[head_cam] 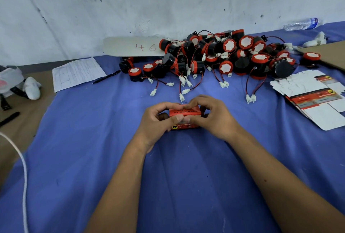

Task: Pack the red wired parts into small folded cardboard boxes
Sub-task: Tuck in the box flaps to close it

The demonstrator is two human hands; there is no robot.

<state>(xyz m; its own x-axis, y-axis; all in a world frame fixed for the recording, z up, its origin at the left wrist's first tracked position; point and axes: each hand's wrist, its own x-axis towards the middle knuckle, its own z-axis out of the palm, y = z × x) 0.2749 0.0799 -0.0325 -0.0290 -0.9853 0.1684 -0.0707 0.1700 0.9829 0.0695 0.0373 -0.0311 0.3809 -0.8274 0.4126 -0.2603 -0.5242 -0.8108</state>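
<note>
I hold a small red cardboard box (184, 112) between both hands, low over the blue-covered worktop (93, 158), near the middle of the scene. My left hand (158, 120) curls round its left end, thumb across the front face; my right hand (211, 118) curls round its right end, fingertips on top. Whether a part sits inside it I cannot tell. Farther off, against the wall, lies the heap of red wired parts (220, 55), black bodies with red caps and white plugs trailing toward me. To the right lies a stack of flat unfolded boxes (313, 98). To the far left lie a printed sheet (76, 73) and a black pen (106, 77) beside it.
</note>
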